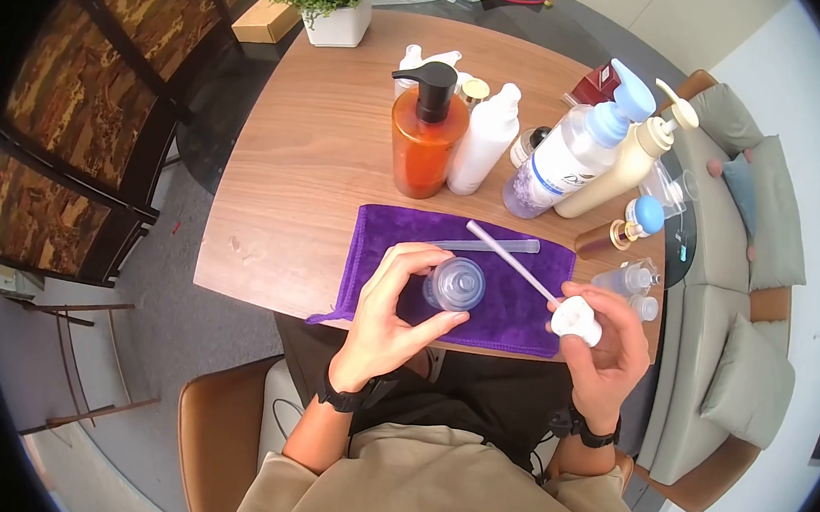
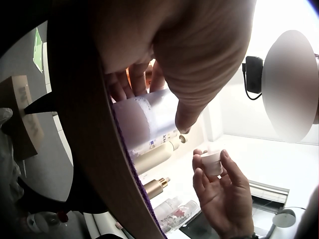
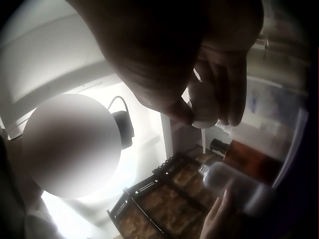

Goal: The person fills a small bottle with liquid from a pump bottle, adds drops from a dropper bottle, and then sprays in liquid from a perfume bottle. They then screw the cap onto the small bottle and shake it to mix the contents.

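Note:
My left hand (image 1: 385,319) grips a translucent bottle (image 1: 456,284), its fingers and thumb curled round the sides. The bottle has no cap, and its narrow neck points up over a purple cloth (image 1: 519,328). In the right wrist view the same bottle (image 3: 227,181) shows its bare neck. My right hand (image 1: 617,351) pinches a white pump cap (image 1: 577,321) between thumb and fingers. From that cap a thin dip tube (image 1: 510,259) reaches up and left, above the cloth. A second, wider clear tube (image 1: 491,246) lies across the cloth behind the bottle.
Behind the cloth stand an amber pump bottle (image 1: 424,148), a white bottle (image 1: 484,142), a blue-topped pump bottle (image 1: 569,153) and a cream pump bottle (image 1: 616,171). Small clear bottles (image 1: 629,279) and a brown bottle (image 1: 606,239) are at the right edge. A potted plant (image 1: 337,13) sits far left.

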`<state>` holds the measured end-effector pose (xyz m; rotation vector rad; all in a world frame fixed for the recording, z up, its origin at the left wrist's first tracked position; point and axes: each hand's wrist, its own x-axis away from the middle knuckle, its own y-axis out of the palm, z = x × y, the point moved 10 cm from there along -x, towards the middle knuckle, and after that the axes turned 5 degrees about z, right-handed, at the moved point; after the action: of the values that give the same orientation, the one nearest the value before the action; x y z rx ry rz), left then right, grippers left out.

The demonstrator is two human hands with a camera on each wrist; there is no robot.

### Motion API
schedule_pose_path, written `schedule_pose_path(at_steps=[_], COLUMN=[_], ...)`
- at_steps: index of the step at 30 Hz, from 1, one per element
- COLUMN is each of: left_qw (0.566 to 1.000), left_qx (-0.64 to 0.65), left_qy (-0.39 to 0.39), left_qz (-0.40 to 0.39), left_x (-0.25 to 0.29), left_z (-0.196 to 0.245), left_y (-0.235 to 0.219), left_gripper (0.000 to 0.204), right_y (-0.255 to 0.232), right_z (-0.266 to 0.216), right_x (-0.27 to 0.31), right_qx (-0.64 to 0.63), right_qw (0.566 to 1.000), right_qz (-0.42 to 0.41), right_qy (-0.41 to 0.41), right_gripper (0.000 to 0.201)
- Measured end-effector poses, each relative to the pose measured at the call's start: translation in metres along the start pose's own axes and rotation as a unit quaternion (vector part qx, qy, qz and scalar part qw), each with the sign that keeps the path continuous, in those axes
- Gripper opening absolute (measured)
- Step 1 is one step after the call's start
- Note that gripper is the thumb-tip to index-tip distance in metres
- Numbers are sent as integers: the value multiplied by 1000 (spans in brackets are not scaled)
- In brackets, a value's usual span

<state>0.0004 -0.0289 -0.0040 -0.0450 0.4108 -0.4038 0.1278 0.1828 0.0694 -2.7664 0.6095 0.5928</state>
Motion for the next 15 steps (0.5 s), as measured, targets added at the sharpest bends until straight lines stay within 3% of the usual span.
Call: schedule_pose_path(at_steps=[2,7,15], left_qw=[1000,1000,1000], left_qx=[0,2,3], left_qy=[1,0,-5], left_qz=[2,1,0], left_x=[0,0,0], left_z=[1,1,0], left_y=[0,0,0], left_gripper=[59,59,60], right_y=[0,-8,-15], right_z=[0,-13,-16], right_x=[1,1,2], right_qx=[-10,7,-18], right_qw=[1000,998,993], right_qz=[-4,40,61], right_qy=[16,-57,-95], right_gripper=[45,43,48])
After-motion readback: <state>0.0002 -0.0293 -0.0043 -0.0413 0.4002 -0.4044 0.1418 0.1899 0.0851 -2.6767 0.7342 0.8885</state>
